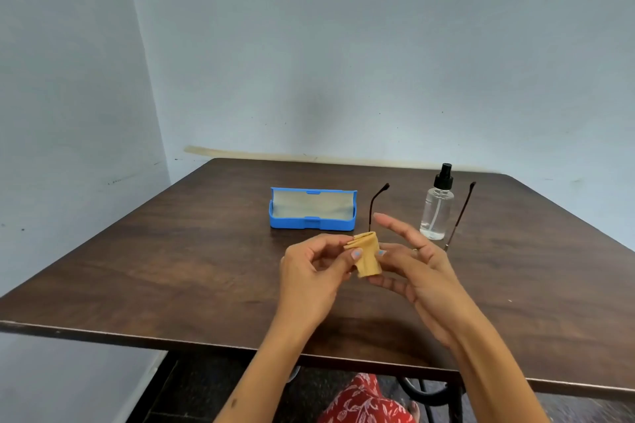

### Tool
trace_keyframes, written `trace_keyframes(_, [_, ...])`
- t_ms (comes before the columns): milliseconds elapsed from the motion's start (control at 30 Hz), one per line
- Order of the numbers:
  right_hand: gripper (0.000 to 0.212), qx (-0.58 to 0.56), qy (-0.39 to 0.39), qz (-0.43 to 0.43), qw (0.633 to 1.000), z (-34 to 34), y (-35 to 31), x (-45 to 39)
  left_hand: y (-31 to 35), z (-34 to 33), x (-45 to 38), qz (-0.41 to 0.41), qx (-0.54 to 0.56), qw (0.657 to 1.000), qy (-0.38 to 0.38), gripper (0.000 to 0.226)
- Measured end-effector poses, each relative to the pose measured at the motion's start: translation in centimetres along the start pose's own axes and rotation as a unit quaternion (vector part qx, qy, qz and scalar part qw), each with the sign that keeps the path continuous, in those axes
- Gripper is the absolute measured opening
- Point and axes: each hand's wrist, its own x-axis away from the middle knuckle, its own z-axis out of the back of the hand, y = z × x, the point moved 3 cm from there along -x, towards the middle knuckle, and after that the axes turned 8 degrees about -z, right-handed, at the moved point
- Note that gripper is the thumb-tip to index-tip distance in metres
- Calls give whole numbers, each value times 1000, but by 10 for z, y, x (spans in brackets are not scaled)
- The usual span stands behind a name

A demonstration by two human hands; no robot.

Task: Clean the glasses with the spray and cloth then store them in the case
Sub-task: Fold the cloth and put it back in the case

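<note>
Above the middle of the table, both hands hold a small folded tan cloth (369, 263). My left hand (309, 275) pinches its left side with the thumb on top. My right hand (422, 271) pinches its right side between thumb and lower fingers, with the index finger stretched out. Behind the hands are the glasses (462, 213); only their two dark temples show, pointing away from me, and the front is hidden by my right hand. The blue case (311, 225) lies open further back. A clear spray bottle (436, 213) with a black nozzle stands upright between the temples.
The dark wooden table (171, 251) stands in a corner of pale walls, its near edge just below my wrists. A red patterned garment (364, 402) and the table's black metal frame show beneath the edge.
</note>
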Motion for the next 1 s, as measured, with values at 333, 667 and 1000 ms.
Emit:
trace_keyframes(333, [17, 348, 79, 118, 927, -10, -19, -2, 6, 19, 8, -132, -116, 984, 5, 18])
trace_keyframes(667, [8, 451, 60, 161, 876, -35, -41, -11, 14, 41, 9, -150, -138, 979, -5, 18])
trace_keyframes(1000, [6, 430, -39, 138, 892, -60, -50, -32, 16, 68, 6, -120, -179, 976, -18, 16])
